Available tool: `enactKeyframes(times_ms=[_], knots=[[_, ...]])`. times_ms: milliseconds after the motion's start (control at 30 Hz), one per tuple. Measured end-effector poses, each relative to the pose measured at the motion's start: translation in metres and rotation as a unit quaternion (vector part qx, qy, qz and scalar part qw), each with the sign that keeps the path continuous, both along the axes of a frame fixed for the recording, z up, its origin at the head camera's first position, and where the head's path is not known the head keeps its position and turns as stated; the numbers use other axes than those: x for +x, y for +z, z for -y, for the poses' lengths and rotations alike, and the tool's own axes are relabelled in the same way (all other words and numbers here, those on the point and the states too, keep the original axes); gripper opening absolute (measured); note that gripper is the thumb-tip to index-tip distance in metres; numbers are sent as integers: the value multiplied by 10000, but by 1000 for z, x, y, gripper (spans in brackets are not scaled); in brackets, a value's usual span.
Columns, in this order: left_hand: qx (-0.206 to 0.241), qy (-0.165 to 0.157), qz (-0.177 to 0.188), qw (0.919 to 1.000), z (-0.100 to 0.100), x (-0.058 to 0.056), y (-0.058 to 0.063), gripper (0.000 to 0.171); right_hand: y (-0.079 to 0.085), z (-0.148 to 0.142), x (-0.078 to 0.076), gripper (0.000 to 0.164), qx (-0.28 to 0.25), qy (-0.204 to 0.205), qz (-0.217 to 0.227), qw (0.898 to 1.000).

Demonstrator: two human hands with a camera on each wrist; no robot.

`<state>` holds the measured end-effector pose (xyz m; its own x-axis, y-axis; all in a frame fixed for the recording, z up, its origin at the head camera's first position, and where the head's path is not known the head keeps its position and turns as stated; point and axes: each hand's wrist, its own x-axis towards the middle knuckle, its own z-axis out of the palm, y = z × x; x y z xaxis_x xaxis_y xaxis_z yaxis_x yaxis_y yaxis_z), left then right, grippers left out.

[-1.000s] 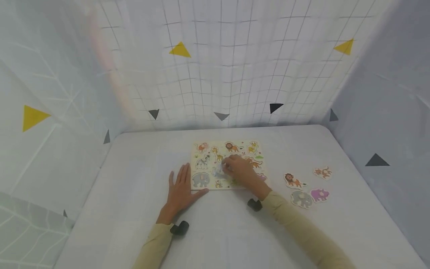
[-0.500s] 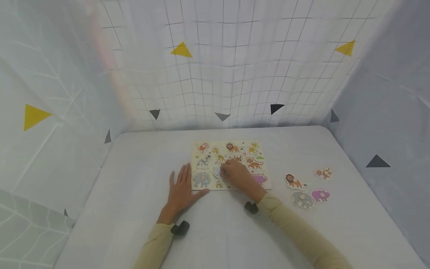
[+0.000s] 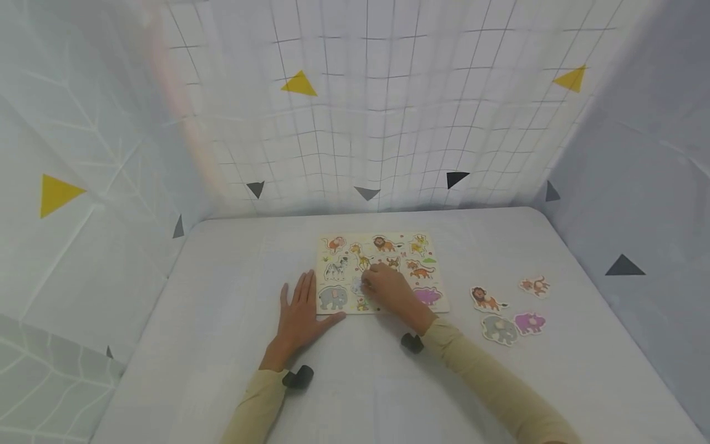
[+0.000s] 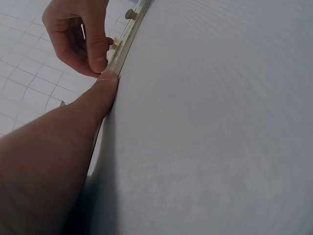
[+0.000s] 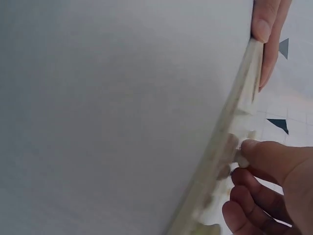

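A pale wooden animal puzzle board (image 3: 357, 237) lies flat on the white table. My left hand (image 3: 296, 317) rests on the table with fingers straight along the board's left edge, its thumb touching the front edge. My right hand (image 3: 391, 293) reaches over the middle of the board and pinches a pale grey-blue puzzle piece (image 3: 357, 286), most of which the fingers cover. Up close in the right wrist view, the thumb and forefinger grip its small knob (image 5: 240, 157). An elephant piece (image 3: 333, 298), a zebra piece (image 3: 335, 269) and a giraffe piece (image 3: 360, 256) surround that spot.
Right of the board lie a loose lion piece (image 3: 486, 300), a grey elephant piece (image 3: 498, 330), a purple hippo-like piece (image 3: 529, 323) and a small brownish animal piece (image 3: 534, 286). White cloth walls (image 3: 355, 123) stand behind and at both sides.
My right hand has shifted slightly left and down over the board, lowering the grey-blue piece toward its middle. The left hand keeps its place; the loose pieces have not moved.
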<state>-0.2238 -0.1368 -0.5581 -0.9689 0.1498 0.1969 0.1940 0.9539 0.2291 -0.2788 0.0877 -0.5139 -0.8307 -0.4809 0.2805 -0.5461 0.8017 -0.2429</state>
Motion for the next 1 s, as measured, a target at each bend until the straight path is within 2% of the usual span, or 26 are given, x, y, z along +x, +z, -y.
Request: enactKeyframes(times_ms=[500, 800, 933, 1000], knots=[[-76, 77, 135, 9998, 0, -2, 6, 109, 4, -2, -2, 10, 99, 15, 409, 9991], [-72, 17, 130, 9999, -1, -2, 5, 110, -1, -26, 1, 15, 309, 90, -154, 9994], [-7, 32, 170, 9998, 1, -1, 5, 110, -4, -41, 0, 16, 243, 116, -294, 9992], [-34, 35, 220, 9997, 1, -2, 3, 110, -4, -48, 0, 18, 191, 89, -224, 9995]])
